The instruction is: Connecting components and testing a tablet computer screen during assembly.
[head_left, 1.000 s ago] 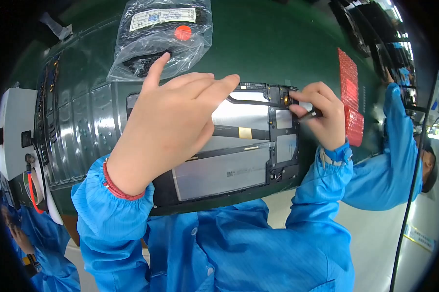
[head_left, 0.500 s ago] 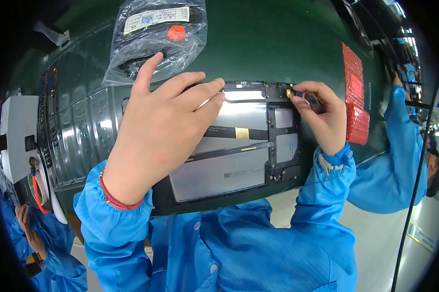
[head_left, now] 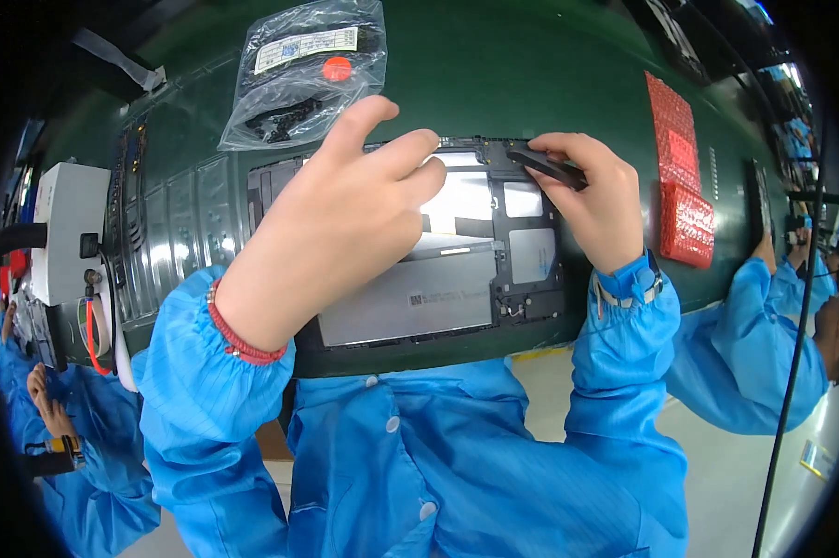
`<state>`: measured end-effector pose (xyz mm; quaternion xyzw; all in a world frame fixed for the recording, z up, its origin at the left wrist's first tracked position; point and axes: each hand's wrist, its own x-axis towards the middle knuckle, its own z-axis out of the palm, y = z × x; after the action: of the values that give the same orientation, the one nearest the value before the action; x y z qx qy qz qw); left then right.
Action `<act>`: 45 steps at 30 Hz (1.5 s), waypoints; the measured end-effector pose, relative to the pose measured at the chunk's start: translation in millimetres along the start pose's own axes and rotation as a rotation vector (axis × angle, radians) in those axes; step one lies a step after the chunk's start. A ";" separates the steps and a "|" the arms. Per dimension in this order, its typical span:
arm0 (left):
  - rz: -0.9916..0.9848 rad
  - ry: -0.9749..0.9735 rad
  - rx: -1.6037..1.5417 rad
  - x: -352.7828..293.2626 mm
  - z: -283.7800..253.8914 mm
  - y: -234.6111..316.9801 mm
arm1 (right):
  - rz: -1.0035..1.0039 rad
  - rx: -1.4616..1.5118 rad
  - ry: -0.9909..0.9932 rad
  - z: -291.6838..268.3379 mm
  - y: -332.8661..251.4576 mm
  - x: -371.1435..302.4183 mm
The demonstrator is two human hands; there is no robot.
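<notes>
An opened tablet-like device [head_left: 410,298] lies in front of me, with silver panels set in a black frame. My left hand [head_left: 354,200] is over its left half, palm down, fingers bent and apart; nothing shows in them, and the thumb is hidden. At the device's far right corner, my right hand [head_left: 596,191] pinches a slim black tool [head_left: 552,169] between thumb and fingers. The tool's tip points left over the black frame; whether it touches is not clear. Beyond my left hand lies a clear plastic bag [head_left: 308,79] holding black parts, with a white label and an orange-red round sticker.
Red bubble-wrap pouches [head_left: 685,219] lie to the right on the green table mat [head_left: 494,65]. A clear plastic tray [head_left: 182,223] lies left, beside a pale grey box [head_left: 68,232] with cables. Co-workers in blue sleeves [head_left: 750,339] are at both sides.
My left hand has lifted and shifted right, its fingers more bent. The black tool in my right hand has swung out and now shows at full length. The view has shifted slightly.
</notes>
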<state>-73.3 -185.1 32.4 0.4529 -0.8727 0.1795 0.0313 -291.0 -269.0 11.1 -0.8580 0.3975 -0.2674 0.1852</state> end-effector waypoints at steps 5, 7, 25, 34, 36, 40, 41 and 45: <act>0.108 -0.119 0.016 12.5 -8.9 0.8 | 0.024 0.033 0.112 -1.6 6.9 2.1; 0.178 -0.142 0.106 16.6 -11.4 2.8 | 0.034 0.062 0.193 -1.1 11.2 1.9; -0.378 0.561 -1.241 -101.9 -32.8 105.2 | -0.386 -0.184 -0.167 28.3 -49.4 33.0; -0.621 0.391 -1.883 -128.9 -9.2 131.5 | -0.390 -0.243 -0.238 34.1 -49.9 36.5; -0.579 0.301 -1.941 -131.7 -5.2 127.8 | -0.454 -0.343 -0.232 34.8 -51.7 36.2; -0.806 0.103 -2.569 -118.6 -6.1 125.6 | -0.537 -0.599 -0.242 38.4 -67.3 34.7; -0.805 0.104 -2.567 -117.6 -4.8 125.9 | -0.499 -0.610 -0.289 38.3 -71.5 34.3; -0.940 0.243 -2.975 -110.8 -2.2 130.3 | -0.466 -0.567 -0.268 39.1 -69.9 28.6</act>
<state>-113.0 -29.5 -26.7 0.2212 -0.0374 -0.8029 0.5523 -211.0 -244.2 26.2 -0.9698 0.2223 -0.0675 -0.0745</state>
